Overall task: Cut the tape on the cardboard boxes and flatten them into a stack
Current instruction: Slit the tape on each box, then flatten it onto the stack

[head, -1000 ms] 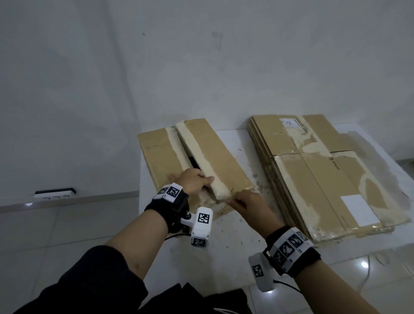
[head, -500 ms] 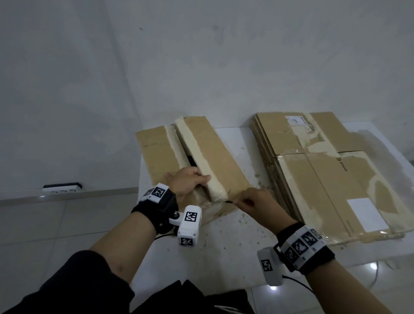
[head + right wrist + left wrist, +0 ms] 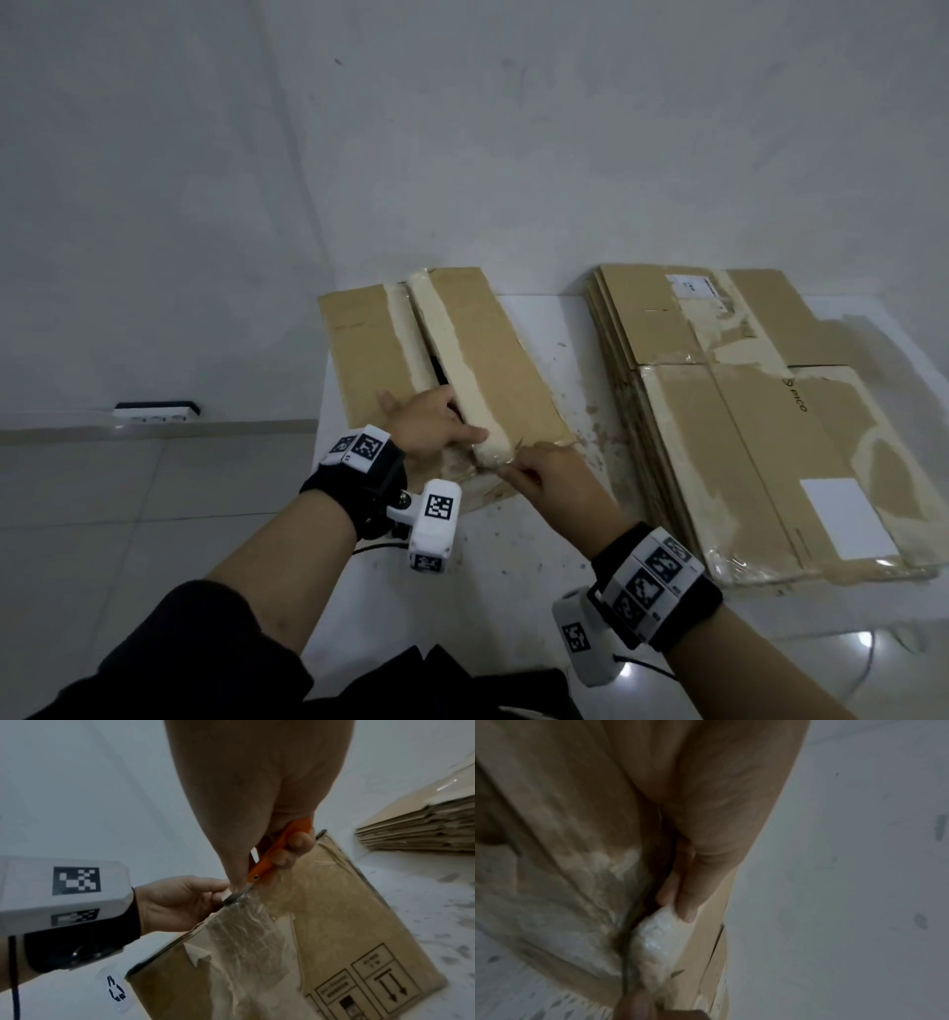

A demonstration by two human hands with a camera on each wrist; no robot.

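Observation:
A brown cardboard box [image 3: 493, 354] stands at the table's left, with whitish tape [image 3: 452, 354] along its split top seam. My left hand [image 3: 462, 426] lies on the top near the front. Its fingers [image 3: 672, 890] reach into the seam gap and its thumb [image 3: 690, 902] lies over the taped flap edge [image 3: 654, 941]. My right hand [image 3: 518, 465] grips orange snips [image 3: 277, 854] in front of the box. The snips' blade tip [image 3: 237, 895] touches the tape at the box's near top edge, right by my left hand [image 3: 180, 902].
A stack of flattened boxes [image 3: 760, 426] fills the right half of the white table [image 3: 513, 565]; it appears at the upper right in the right wrist view as the stack [image 3: 424, 825]. The wall stands close behind. A power strip [image 3: 154, 411] lies on the floor at left.
My right hand, drawn slightly back from the box half a second ago, has moved in again and the snips' tip now meets the tape. The left hand keeps its hold.

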